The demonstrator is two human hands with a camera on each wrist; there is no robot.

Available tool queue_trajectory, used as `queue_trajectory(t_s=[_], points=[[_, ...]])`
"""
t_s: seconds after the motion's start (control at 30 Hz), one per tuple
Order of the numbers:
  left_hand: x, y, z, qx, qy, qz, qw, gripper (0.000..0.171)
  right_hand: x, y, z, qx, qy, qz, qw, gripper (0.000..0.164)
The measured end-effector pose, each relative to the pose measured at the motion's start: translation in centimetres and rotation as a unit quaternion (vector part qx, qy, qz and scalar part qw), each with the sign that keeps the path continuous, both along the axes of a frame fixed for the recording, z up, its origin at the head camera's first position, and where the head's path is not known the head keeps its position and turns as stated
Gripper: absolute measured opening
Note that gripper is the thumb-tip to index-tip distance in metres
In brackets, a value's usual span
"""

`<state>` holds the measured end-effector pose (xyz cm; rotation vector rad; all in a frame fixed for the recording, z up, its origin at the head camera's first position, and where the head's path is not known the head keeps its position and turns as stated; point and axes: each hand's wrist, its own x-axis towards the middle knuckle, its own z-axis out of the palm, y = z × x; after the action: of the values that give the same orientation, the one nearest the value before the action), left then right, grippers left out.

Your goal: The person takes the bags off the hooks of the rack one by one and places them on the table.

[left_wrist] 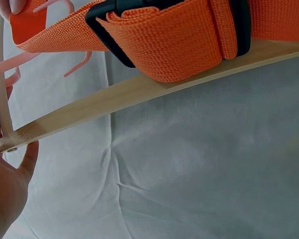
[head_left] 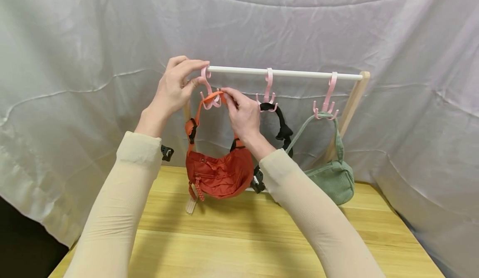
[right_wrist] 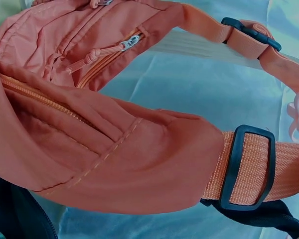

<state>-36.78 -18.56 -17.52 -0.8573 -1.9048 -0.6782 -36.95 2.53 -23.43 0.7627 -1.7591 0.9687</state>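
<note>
A red shoulder bag with an orange webbing strap hangs below the left end of a white rod. My right hand pinches the top of that strap beside the prongs of a pink multi-prong hook. With thumb and index finger my left hand holds the upper part of the same hook at the rod. Black strap buckles show close up in the right wrist view, along with the bag's zips. Whether the strap fully rests on the prongs cannot be told.
A second pink hook bears a black strap, its bag mostly hidden. On a third pink hook hangs a green corduroy bag. The rack's wooden leg stands on a wooden table before a grey curtain.
</note>
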Motion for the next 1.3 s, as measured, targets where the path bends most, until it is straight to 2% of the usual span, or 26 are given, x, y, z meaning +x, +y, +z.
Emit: queue_trajectory(t_s=[0.33, 0.57, 1.3], points=[[0.02, -0.06, 0.06, 0.001, -0.011, 0.002, 0.9999, 0.041, 0.07, -0.12, 0.29, 0.005, 0.021, 0.011, 1.0, 0.021], [-0.19, -0.16, 0.03, 0.002, 0.009, -0.001, 1.0, 0.041, 0.16, -0.24, 0.49, 0.0, 0.023, 0.006, 1.0, 0.019], [-0.08, -0.18, 0.08, 0.004, 0.007, -0.003, 1.0, 0.04, 0.53, 0.07, 0.03, -0.008, 0.028, 0.021, 0.999, 0.019]])
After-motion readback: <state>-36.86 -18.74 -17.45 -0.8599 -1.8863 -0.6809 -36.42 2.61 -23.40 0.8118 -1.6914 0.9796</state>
